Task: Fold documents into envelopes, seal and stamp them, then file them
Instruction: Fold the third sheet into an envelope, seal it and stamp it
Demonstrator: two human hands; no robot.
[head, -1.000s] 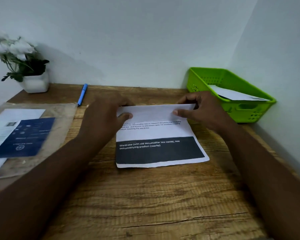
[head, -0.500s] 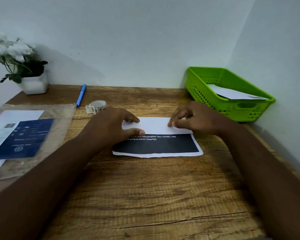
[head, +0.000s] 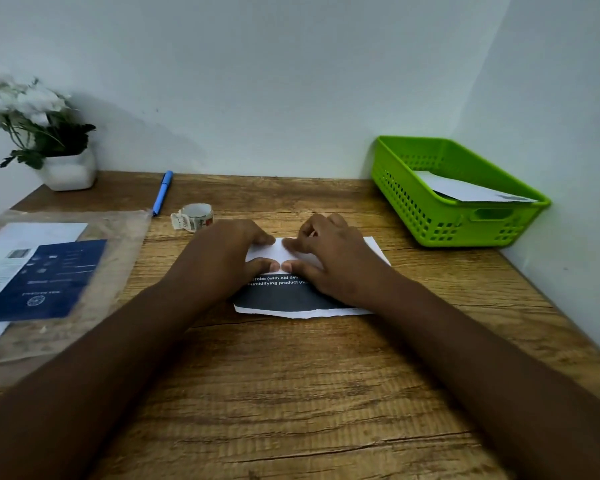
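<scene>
Document (head: 291, 299), a printed sheet with a dark band, lies at the frame's centre on the wooden desk (head: 291, 393), its top flap folded down. Creasing it well likely means sliding outward from the middle with edges kept aligned. Left hand (head: 232, 251) and right hand (head: 333, 261) press flat, fingers nearly straight, thumbs meeting on the flap, gripping nothing.

Matt paper document (head: 302, 299), rough-grained wooden desk (head: 291, 393), perforated glossy plastic basket (head: 430, 216).
</scene>
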